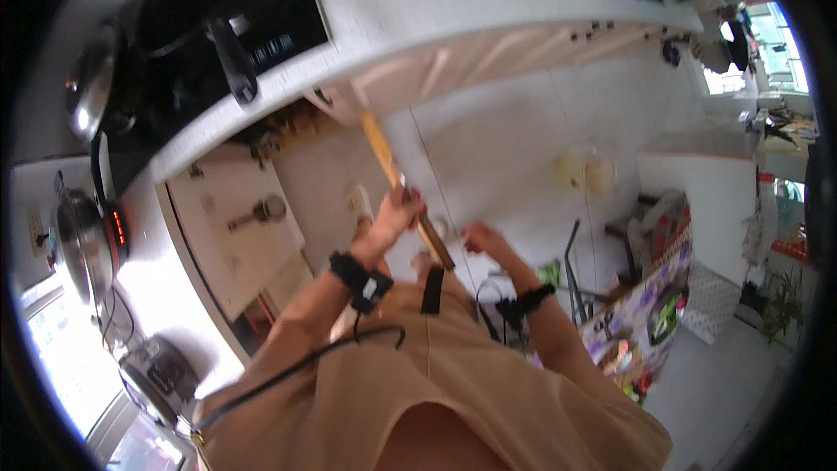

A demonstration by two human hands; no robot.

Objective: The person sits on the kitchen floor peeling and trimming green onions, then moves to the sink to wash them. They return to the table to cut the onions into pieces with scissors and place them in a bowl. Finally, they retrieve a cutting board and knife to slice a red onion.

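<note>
My left hand point(397, 208) grips a long, narrow yellow-and-brown object point(379, 140) around its middle. The object slants over the floor, its far end near the cabinet fronts and its near end by my legs. Blur leaves its exact kind unclear. To the right of it, apart from it, my right hand point(484, 237) hangs over the floor with loosely bent fingers and nothing visible in them. Black straps circle both wrists, and a dark cable crosses my left arm.
A pan with a black handle point(234, 65) stands on the black cooktop point(288, 6). Left of me, a cabinet panel point(216, 229) juts out below the counter. An electric cooker point(157, 373) sits farther left. At right are a purple-patterned cloth point(637, 301) and a chair point(631, 232).
</note>
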